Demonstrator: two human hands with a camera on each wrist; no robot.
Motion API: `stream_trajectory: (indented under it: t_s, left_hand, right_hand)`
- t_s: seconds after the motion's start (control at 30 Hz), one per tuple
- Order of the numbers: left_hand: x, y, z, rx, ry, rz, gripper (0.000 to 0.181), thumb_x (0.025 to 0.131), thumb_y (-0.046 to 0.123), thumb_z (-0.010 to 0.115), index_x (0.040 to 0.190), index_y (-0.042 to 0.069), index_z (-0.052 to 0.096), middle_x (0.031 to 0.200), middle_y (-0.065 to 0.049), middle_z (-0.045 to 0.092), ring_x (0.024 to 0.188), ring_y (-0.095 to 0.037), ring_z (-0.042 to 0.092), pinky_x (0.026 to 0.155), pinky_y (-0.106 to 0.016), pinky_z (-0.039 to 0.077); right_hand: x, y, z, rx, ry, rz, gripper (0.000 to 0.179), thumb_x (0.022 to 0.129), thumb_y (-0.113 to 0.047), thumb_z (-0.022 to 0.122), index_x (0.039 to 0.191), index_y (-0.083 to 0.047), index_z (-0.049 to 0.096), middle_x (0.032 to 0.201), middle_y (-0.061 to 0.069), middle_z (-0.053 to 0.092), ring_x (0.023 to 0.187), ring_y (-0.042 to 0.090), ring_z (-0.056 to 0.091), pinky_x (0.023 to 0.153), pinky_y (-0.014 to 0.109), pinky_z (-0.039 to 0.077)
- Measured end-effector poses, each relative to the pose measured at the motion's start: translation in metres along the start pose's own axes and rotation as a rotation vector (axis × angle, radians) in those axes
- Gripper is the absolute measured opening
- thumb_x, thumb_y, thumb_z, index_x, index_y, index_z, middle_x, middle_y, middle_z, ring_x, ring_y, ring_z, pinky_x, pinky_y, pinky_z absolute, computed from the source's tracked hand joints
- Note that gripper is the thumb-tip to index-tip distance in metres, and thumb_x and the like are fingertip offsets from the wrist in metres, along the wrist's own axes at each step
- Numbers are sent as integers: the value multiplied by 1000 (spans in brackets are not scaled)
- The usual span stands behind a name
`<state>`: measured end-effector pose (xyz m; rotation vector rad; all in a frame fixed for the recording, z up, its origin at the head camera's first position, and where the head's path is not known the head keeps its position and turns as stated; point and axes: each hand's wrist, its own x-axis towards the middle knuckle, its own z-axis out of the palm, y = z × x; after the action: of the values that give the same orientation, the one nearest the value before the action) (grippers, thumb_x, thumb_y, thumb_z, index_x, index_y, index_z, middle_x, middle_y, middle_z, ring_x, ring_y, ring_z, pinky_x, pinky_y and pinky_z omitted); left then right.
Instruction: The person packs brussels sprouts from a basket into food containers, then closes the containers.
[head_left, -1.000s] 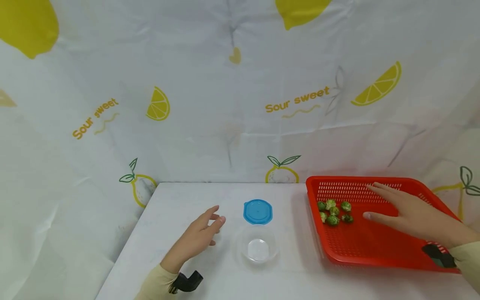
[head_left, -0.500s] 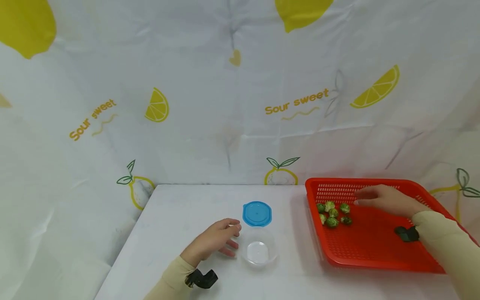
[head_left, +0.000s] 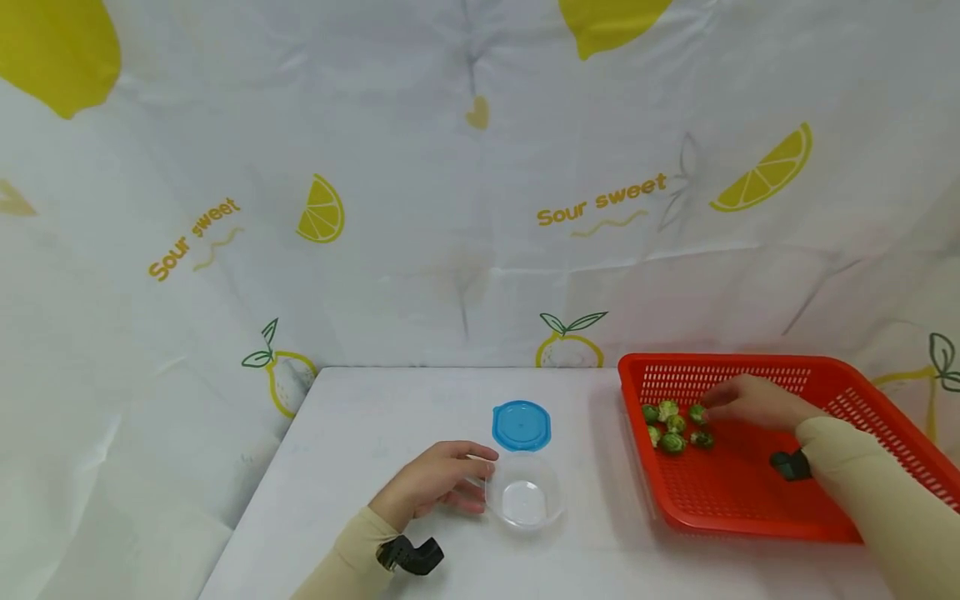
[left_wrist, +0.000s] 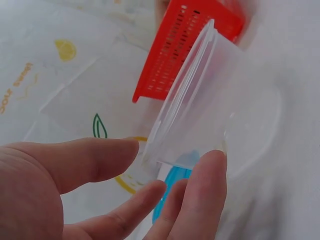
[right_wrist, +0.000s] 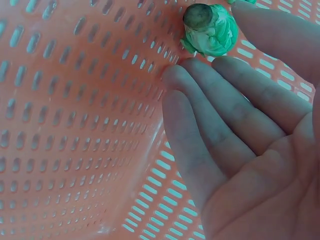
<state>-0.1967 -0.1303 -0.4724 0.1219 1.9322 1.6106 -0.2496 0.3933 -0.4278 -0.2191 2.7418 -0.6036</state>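
Observation:
At the near middle of the white table stands a clear plastic bowl (head_left: 527, 507). My left hand (head_left: 442, 481) is at its left side, thumb and fingers spread apart at the rim, as the left wrist view shows. A blue lid (head_left: 521, 425) lies flat just behind the bowl. Inside the red basket (head_left: 750, 527), my right hand (head_left: 757, 402) reaches down with its fingertips close to one Brussels sprout (right_wrist: 212, 30). Its thumb and fingers stand apart, and nothing is in the palm. Several more Brussels sprouts (head_left: 672, 442) lie together at the basket's left side.
The basket has raised, slotted walls and stands at the right of the table (head_left: 375, 408). Behind the table hangs a white cloth (head_left: 420, 208) with lemon prints. Dark wrist cameras (head_left: 411, 555) are strapped over both sleeves.
My left hand has moved right and nearer, up to the bowl's rim. My right hand has moved left and in over the basket, down to the sprouts, its fingers bending.

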Motion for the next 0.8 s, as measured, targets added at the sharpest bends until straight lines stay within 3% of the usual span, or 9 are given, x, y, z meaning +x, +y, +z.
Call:
stream_trajectory:
  t_s: [0.27,0.53,0.8]
  left_hand:
    - [0,-1,0,-25,-13,-4,41,97,19,79,135,6,72,109,-12,72,82,-19,75,74,-35,69]
    - [-1,1,0,-42,-22,-8,42,95,15,80,135,4,72,94,-11,72,72,-16,73,72,-32,69]
    - [-1,2,1,-29,-16,9,36,97,13,80,131,6,75,97,-11,73,76,-15,73,72,-31,68]
  right_hand:
    - [5,-1,4,0,0,15,52,97,-32,81,129,9,72,127,30,74,116,48,69,98,66,58]
    - [9,-8,3,31,7,-3,46,95,-22,83,127,9,73,120,25,76,106,37,72,95,62,61]
    - [12,-5,6,4,39,-19,39,93,-22,85,121,4,77,116,22,78,105,36,73,92,61,61]
